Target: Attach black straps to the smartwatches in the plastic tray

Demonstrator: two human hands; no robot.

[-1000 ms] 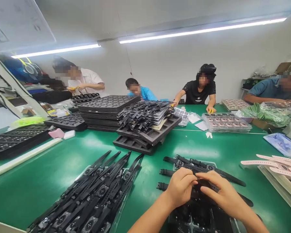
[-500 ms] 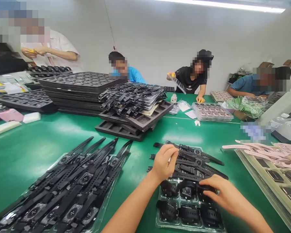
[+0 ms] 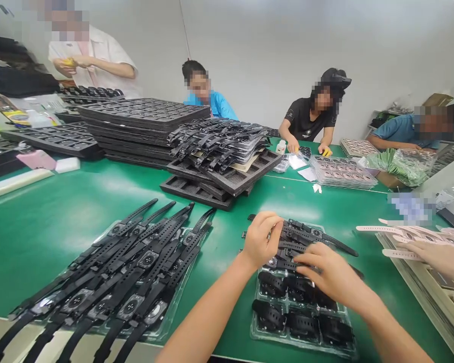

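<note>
In front of me a clear plastic tray (image 3: 259,330) holds black smartwatches. Nearest me, several watches (image 3: 301,324) have their straps curled into loops. Farther back, others (image 3: 336,243) lie face down with straps stretched flat across the tray. My left hand (image 3: 263,241) is over the left part of these flat watches, thumb and fingers pinched on a black watch strap that they largely cover. My right hand (image 3: 327,272) reaches over the tray's middle, fingers apart and curved beside the flat straps. Its palm hides some looped watches beneath.
On the left lies another tray of flat black watches (image 3: 147,259). Black foam trays (image 3: 144,113) are stacked behind, beside piled watches (image 3: 215,141). At right, another person's hand (image 3: 435,257) touches pink-strapped watches (image 3: 419,233). Several co-workers sit or stand across the green table (image 3: 227,237).
My right hand has moved from the looped watches up and left toward the flat straps, closer to my left hand. My left hand stays pinched. The view has shifted slightly.
</note>
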